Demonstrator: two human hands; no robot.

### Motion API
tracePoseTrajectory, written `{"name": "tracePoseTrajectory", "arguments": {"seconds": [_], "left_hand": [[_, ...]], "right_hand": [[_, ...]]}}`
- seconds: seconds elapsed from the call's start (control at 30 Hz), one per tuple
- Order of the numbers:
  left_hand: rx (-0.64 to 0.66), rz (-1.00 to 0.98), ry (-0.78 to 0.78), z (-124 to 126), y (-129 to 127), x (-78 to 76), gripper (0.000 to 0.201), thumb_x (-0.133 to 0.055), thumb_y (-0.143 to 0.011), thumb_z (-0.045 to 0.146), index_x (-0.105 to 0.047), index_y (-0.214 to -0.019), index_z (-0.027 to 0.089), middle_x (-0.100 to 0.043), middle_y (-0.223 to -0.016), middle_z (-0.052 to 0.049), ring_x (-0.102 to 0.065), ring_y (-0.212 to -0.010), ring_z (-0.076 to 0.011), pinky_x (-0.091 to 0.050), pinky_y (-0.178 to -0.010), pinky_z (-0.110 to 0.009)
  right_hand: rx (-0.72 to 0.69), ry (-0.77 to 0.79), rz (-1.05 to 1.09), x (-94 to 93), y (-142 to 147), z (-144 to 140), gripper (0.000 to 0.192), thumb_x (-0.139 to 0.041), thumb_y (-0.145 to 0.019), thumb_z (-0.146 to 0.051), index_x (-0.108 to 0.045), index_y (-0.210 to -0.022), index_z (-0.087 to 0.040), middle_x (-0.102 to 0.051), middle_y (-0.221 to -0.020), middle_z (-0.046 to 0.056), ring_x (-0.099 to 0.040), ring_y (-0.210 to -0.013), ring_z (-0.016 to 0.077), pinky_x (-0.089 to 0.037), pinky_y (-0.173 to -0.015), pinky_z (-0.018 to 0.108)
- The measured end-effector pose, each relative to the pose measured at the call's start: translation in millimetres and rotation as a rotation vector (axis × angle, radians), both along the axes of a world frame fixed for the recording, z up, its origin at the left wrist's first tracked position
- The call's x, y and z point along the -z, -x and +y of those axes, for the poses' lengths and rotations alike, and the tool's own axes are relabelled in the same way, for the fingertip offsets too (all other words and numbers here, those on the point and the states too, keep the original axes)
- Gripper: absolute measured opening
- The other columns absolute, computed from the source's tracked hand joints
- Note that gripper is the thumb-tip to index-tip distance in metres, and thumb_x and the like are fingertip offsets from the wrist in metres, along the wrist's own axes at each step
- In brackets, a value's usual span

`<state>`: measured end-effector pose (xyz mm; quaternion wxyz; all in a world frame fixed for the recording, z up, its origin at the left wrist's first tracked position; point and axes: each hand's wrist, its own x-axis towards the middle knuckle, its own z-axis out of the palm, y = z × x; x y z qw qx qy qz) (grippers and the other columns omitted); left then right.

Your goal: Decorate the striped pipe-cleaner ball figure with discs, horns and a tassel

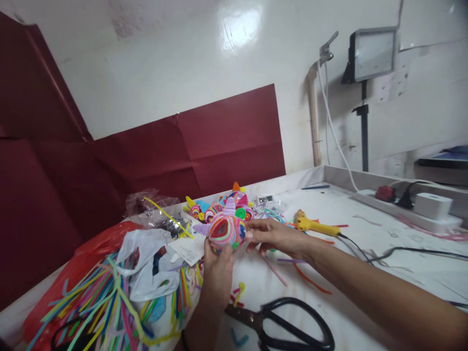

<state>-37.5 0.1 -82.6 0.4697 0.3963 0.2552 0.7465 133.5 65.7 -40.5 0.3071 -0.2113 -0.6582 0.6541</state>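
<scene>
A: Hands are being kept low over the white tabletop [380, 243]. What is being gripped?

B: A round, multicoloured ball of coiled pipe cleaners [226, 230] is being cupped from below by the left hand [218, 270], fingers closed on it, while it is being pinched at its right edge by the right hand [274, 237].

A: What is crowding it?

B: A heap of loose coloured pipe cleaners [98, 302] is lying left, black-handled scissors [288, 326] at the near edge, a yellow glue gun [316, 225] just beyond. Bare tabletop is being left open to the right.

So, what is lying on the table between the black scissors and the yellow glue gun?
In the head view, loose pipe cleaner pieces lie on the table between scissors and glue gun; the right forearm crosses above.
</scene>
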Motion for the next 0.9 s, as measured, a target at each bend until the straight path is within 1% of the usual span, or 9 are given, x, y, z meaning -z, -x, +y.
{"name": "tracePoseTrajectory", "arguments": {"seconds": [0.1,0.17,0.23,0.3,0.4,0.5,0.57,0.73,0.9], "left_hand": [[0.001,-0.029,0.000,0.1,0.3,-3.7,0.078,-0.080,-0.074,0.024,-0.042,-0.142,0.033,-0.063,-0.136,-0.009,-0.062,-0.121,-0.0276,-0.047,-0.104,-0.043],[-0.002,-0.037,0.024,0.0,0.8,-4.9,0.080,-0.081,-0.073,0.026,-0.042,-0.142,0.033,-0.062,-0.137,-0.009,-0.062,-0.121,-0.0277,-0.048,-0.104,-0.043],[0.006,-0.044,0.038,-0.2,1.0,-5.1,0.082,-0.083,-0.071,0.028,-0.042,-0.142,0.033,-0.063,-0.136,-0.009,-0.063,-0.119,-0.0281,-0.049,-0.103,-0.044],[0.019,-0.051,0.045,-0.3,0.7,-5.0,0.084,-0.084,-0.069,0.029,-0.042,-0.141,0.033,-0.064,-0.134,-0.009,-0.064,-0.117,-0.0285,-0.050,-0.102,-0.045],[0.027,-0.043,0.061,-0.2,0.1,-4.5,0.082,-0.084,-0.069,0.031,-0.044,-0.140,0.033,-0.067,-0.129,-0.009,-0.067,-0.111,-0.0277,-0.050,-0.101,-0.046],[0.009,-0.031,0.061,0.5,0.4,-2.6,0.078,-0.083,-0.070,0.029,-0.046,-0.138,0.032,-0.067,-0.128,-0.009,-0.066,-0.114,-0.0279,-0.049,-0.103,-0.045],[-0.005,-0.033,0.057,0.8,1.2,-0.8,0.075,-0.082,-0.071,0.026,-0.046,-0.137,0.031,-0.065,-0.131,-0.009,-0.062,-0.120,-0.0284,-0.047,-0.104,-0.044],[-0.021,0.006,0.048,0.0,2.3,1.8,0.072,-0.079,-0.075,0.022,-0.043,-0.137,0.029,-0.065,-0.130,-0.010,-0.065,-0.116,-0.0257,-0.049,-0.102,-0.040],[-0.030,0.011,0.058,-0.4,1.8,2.5,0.073,-0.080,-0.075,0.022,-0.042,-0.137,0.028,-0.068,-0.123,-0.008,-0.068,-0.109,-0.0228,-0.052,-0.097,-0.035]], "right_hand": [[0.149,-0.043,-0.002,-5.2,-8.9,5.8,0.058,-0.078,-0.075,-0.050,-0.064,-0.119,-0.016,-0.071,-0.108,0.010,-0.068,-0.086,0.0186,-0.044,-0.059,0.024],[0.257,-0.125,-0.001,-8.0,-13.4,9.2,0.059,-0.077,-0.075,-0.048,-0.062,-0.122,-0.016,-0.071,-0.108,0.011,-0.068,-0.088,0.0210,-0.046,-0.061,0.026],[0.325,-0.213,-0.029,-9.2,-15.9,12.2,0.057,-0.076,-0.074,-0.046,-0.063,-0.119,-0.015,-0.072,-0.103,0.011,-0.067,-0.086,0.0220,-0.046,-0.062,0.028],[0.357,-0.263,-0.090,-8.4,-16.8,15.1,0.051,-0.075,-0.072,-0.047,-0.066,-0.112,-0.015,-0.071,-0.091,0.008,-0.065,-0.079,0.0203,-0.044,-0.060,0.028],[0.374,-0.280,-0.162,-5.1,-16.5,18.5,0.042,-0.073,-0.068,-0.045,-0.069,-0.098,-0.016,-0.066,-0.072,0.002,-0.057,-0.063,0.0157,-0.041,-0.055,0.027],[0.368,-0.288,-0.192,-3.2,-14.5,17.3,0.031,-0.074,-0.065,-0.044,-0.068,-0.077,-0.016,-0.060,-0.063,-0.001,-0.050,-0.056,0.0123,-0.038,-0.052,0.026],[0.351,-0.292,-0.214,-3.7,-11.4,12.6,0.030,-0.073,-0.065,-0.046,-0.064,-0.068,-0.017,-0.060,-0.061,0.000,-0.050,-0.056,0.0119,-0.038,-0.052,0.025],[0.301,-0.211,-0.195,-4.9,2.8,-4.4,0.047,-0.076,-0.061,-0.057,-0.062,-0.082,-0.017,-0.063,-0.069,0.001,-0.062,-0.066,0.0168,-0.040,-0.049,0.023],[0.300,-0.209,-0.210,1.3,10.8,-6.4,0.057,-0.077,-0.058,-0.063,-0.058,-0.085,-0.017,-0.062,-0.064,0.001,-0.062,-0.062,0.0175,-0.039,-0.048,0.023]]}}
